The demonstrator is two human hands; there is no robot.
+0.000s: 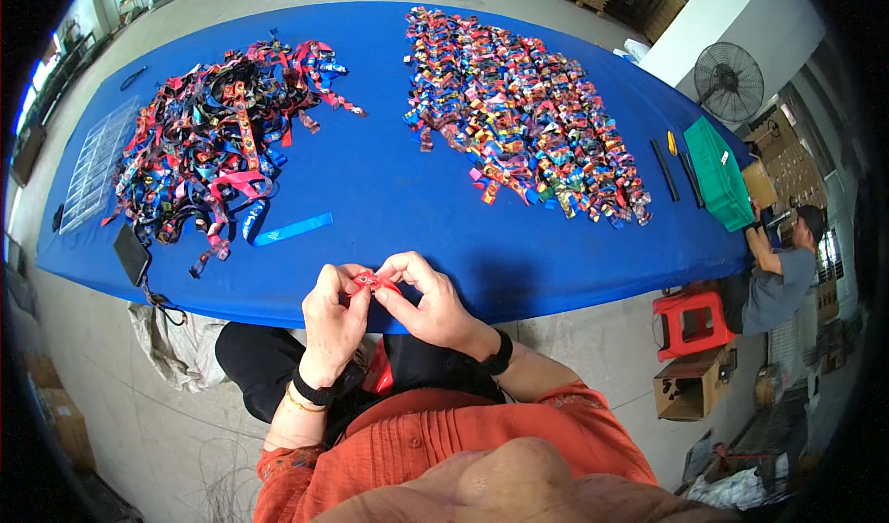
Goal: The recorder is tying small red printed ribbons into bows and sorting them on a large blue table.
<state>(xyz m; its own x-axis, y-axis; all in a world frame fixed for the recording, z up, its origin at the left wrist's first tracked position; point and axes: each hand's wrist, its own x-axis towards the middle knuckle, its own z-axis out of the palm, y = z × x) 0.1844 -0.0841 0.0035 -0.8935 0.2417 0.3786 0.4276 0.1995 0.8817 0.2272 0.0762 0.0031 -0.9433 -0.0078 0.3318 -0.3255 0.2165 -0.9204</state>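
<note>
Close in front of me, at the table's near edge, a red printed strap [368,280] is bunched up small between my two hands. My left hand [331,327] pinches one side of it with thumb and fingers. From the other side my right hand [431,308] grips it the same way, fingertips nearly meeting the left ones. A tangled pile of colourful printed straps [199,138] lies to the left, with one blue strap [294,229] stretching out toward me. On the right, many folded strap bundles [528,106] lie in slanting rows.
The blue-covered table [370,189] carries a clear divided tray [97,166] and a dark flat object [131,254] at left. A green crate [718,176] and black bars [665,171] lie at right. Beyond are a fan [730,82], a red stool [690,324] and another person [782,273].
</note>
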